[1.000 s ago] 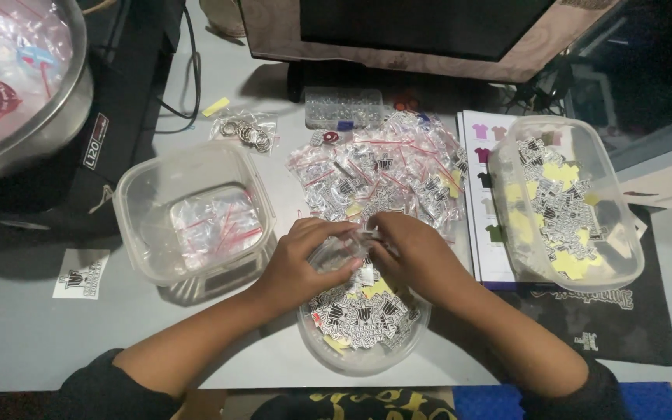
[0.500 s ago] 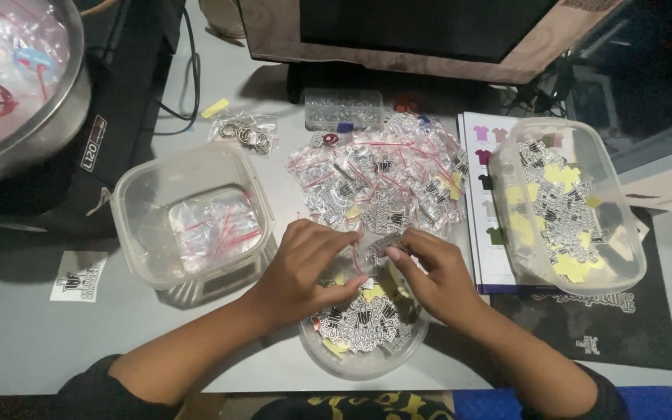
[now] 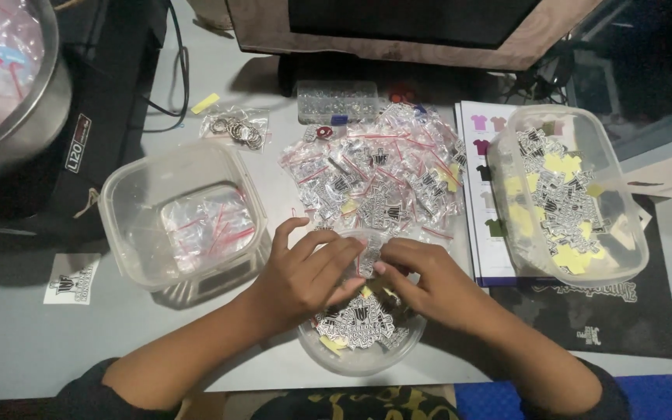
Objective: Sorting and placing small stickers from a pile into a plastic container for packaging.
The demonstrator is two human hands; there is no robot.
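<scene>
Over the round clear bowl of stickers, the left hand and right hand pinch together one small clear bag. Behind them a pile of filled bags lies on the worktop, between two clear tubs.
</scene>
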